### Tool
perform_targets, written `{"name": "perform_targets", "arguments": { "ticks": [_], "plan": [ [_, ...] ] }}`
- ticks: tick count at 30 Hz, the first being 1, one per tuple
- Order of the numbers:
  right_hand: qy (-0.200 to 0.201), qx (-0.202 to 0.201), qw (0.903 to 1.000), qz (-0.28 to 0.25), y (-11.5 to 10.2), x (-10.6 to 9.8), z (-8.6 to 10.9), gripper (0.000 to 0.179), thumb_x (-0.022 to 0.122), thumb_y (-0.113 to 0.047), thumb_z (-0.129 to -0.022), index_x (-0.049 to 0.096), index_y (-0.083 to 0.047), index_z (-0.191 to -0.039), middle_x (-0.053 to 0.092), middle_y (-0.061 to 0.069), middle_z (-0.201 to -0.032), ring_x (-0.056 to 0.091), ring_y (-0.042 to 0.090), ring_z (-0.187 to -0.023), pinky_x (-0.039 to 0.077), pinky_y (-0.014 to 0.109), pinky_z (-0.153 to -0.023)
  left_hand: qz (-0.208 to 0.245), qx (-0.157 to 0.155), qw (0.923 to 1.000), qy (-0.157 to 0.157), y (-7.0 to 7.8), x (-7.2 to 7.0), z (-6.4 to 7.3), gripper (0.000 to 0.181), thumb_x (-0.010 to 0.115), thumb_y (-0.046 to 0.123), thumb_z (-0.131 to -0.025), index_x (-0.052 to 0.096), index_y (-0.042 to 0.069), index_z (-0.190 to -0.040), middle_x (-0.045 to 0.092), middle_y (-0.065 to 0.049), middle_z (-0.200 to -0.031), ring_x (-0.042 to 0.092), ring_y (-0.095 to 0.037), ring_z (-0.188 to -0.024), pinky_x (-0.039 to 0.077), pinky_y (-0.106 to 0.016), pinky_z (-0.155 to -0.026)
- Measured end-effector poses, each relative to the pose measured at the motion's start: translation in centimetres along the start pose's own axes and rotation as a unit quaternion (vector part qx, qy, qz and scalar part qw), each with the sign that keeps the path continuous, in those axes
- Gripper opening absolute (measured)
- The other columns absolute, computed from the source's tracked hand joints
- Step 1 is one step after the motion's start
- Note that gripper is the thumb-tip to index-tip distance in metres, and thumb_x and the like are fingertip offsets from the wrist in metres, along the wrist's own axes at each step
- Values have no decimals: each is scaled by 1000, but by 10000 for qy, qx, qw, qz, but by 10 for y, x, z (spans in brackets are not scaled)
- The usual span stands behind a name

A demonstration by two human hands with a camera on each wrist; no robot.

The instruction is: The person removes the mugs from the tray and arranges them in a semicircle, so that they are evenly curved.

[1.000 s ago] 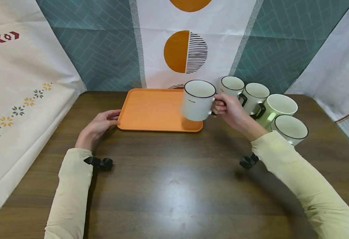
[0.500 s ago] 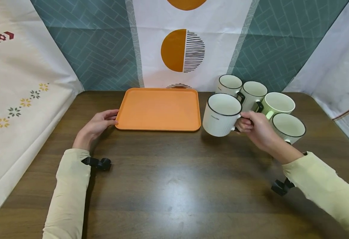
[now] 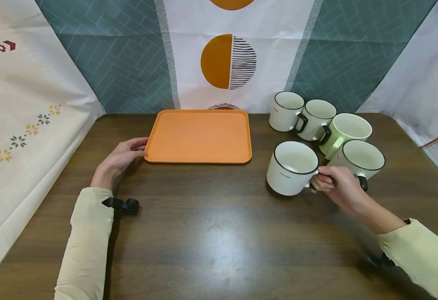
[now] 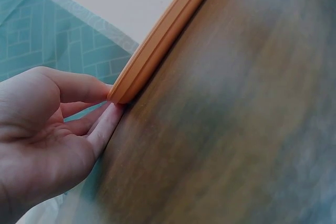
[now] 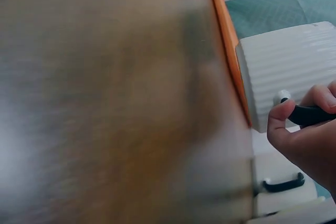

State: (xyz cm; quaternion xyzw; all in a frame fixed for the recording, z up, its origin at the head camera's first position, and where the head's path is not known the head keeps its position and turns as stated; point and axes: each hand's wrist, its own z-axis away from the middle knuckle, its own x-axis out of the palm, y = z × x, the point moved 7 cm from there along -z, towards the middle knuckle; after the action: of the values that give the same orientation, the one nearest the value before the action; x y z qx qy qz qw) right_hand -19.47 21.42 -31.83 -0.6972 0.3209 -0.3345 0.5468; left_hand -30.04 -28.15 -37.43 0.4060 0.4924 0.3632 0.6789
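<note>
My right hand [image 3: 344, 189] grips the black handle of a ribbed white mug [image 3: 287, 181] with a black rim. The mug is upright at the table surface, right of and nearer than the orange tray [image 3: 200, 139]. In the right wrist view, thumb and fingers wrap the handle [image 5: 310, 115]. My left hand [image 3: 119, 160] stays at the tray's near left corner. The left wrist view shows the thumb and a finger pinching the tray's rim [image 4: 157, 43]. The tray lies flat with nothing on it.
Behind the held mug stand two white mugs [image 3: 281, 118] with black handles and a pale green mug [image 3: 348, 127]. Another white mug [image 3: 363, 156] is just beyond the right hand. A patterned cloth [image 3: 128, 62] hangs behind the wooden table [image 3: 203, 221].
My right hand has carried the white mug from above the tray's right end rightward and toward me, lowering it to the table. The left hand has kept its place at the tray.
</note>
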Motion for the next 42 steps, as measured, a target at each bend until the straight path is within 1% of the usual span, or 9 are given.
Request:
{"name": "perform_targets", "arguments": {
  "ticks": [13, 17, 20, 23, 26, 29, 32, 37, 42],
  "plan": [
    [-355, -109, 9993, 98, 8, -10, 44, 40, 5, 7, -98, 25, -5, -66, 20, 7, -61, 21, 25, -54, 24, 39, -67, 94, -46, 9999, -30, 3, 2, -4, 58, 51, -3, -97, 26, -5, -149, 31, -22, -151, 35, -31, -132, 35, -31, -106],
    [-411, -203, 9988, 174, 9, -9, 52, 38, 6, 10, -97, 27, -2, -67, 21, 9, -62, 23, 25, -56, 32, 35, -68, 50, -47, 10000, -6, 3, 1, -3, 58, 51, -3, -97, 26, -5, -149, 31, -23, -151, 36, -32, -132, 34, -33, -107],
    [-240, -134, 9971, 708, 6, -11, 58, 38, 11, 11, -99, 33, 3, -69, 29, 11, -62, 32, 26, -58, 42, 27, -73, 15, -60, 10000, 21, 3, 0, -2, 58, 51, -3, -97, 26, -5, -149, 31, -23, -151, 36, -32, -132, 33, -35, -108],
    [-108, 139, 9870, 1600, 2, -16, 65, 37, 19, 9, -102, 44, 5, -75, 43, 12, -66, 47, 24, -64, 49, 23, -78, -4, -82, 10000, 51, 3, -1, -1, 58, 51, -3, -97, 26, -5, -149, 31, -22, -150, 36, -32, -132, 33, -36, -108],
    [-133, 337, 9724, 2304, -2, -20, 73, 36, 25, 8, -102, 52, 3, -81, 54, 11, -72, 56, 20, -72, 49, 23, -72, -14, -73, 10000, 50, 4, -2, -1, 58, 52, -2, -97, 26, -5, -149, 31, -22, -150, 36, -32, -132, 34, -34, -107],
    [-244, 282, 9665, 2540, -4, -24, 80, 37, 25, 11, -101, 54, -1, -82, 57, 8, -74, 57, 18, -73, 47, 25, -68, -27, -85, 9999, 60, 4, -1, -2, 58, 52, -1, -97, 27, -5, -149, 32, -22, -150, 36, -32, -132, 34, -33, -107],
    [-413, 131, 9713, 2337, -4, -27, 84, 39, 23, 15, -99, 53, -1, -81, 55, 9, -73, 56, 20, -73, 49, 24, -72, -22, -106, 9999, 60, 4, -2, -1, 58, 52, -1, -97, 27, -5, -149, 32, -22, -150, 36, -32, -132, 34, -34, -107],
    [-714, -109, 9860, 1502, -2, -33, 89, 41, 17, 21, -96, 50, 3, -79, 47, 13, -70, 53, 24, -72, 53, 27, -77, 0, -117, 9999, 28, 2, -1, 0, 57, 51, -2, -97, 27, -5, -149, 32, -22, -150, 37, -31, -131, 36, -29, -105],
    [-857, -267, 9903, 1063, -2, -40, 94, 42, 12, 23, -93, 45, 4, -77, 40, 15, -69, 48, 28, -70, 54, 29, -75, 34, -104, 9999, 50, -1, -1, 0, 57, 52, -3, -97, 28, -5, -149, 33, -22, -150, 38, -30, -130, 37, -28, -104]
  ]
}}
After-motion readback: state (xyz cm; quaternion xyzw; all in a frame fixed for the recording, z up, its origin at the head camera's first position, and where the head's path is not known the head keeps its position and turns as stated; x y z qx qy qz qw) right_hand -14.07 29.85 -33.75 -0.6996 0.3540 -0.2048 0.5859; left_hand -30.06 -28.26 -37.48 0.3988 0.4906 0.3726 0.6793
